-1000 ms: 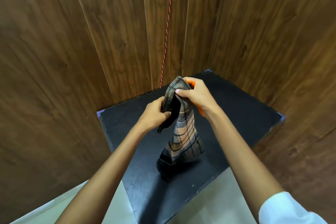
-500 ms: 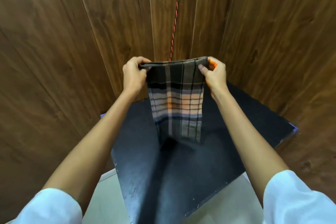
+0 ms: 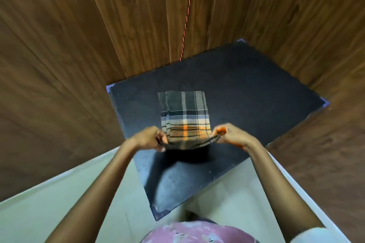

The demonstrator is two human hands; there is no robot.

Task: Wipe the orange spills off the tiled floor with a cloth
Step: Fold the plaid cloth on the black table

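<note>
**Cloth** (image 3: 184,116): plaid, dark with pale and orange bands, folded to a narrow rectangle. It sits mid-frame. Its far part lies flat on the mat and its near edge is raised off it and pulled taut, probably so that it goes down smooth and without creases.

**Left hand** (image 3: 147,138): at the cloth's 7 o'clock corner, fingers curled and pinching the near edge.

**Right hand** (image 3: 232,134): at the 5 o'clock corner, pinching likewise. There is orange colour on the fingertips (image 3: 221,130).

**Mat** (image 3: 246,85): black, under the cloth, set into the corner of the walls.

**Floor** (image 3: 59,203): pale tile from 6 to 8 o'clock of the mat. No orange spill shows on it, so the wiping looks finished or is to be done elsewhere.

**Walls** (image 3: 79,25): wood panels from 9 round to 3 o'clock.

**Cord** (image 3: 187,10): red, hanging at 12 o'clock down to the mat's far edge.

**Garment** (image 3: 197,231): pink, at 6 o'clock.

**Change from half a second ago:** the cloth was then held high before the wall, hanging free from both hands. It has now been brought down and its far end laid on the mat. Both hands keep the same corner pinches. The view has tipped downward.
</note>
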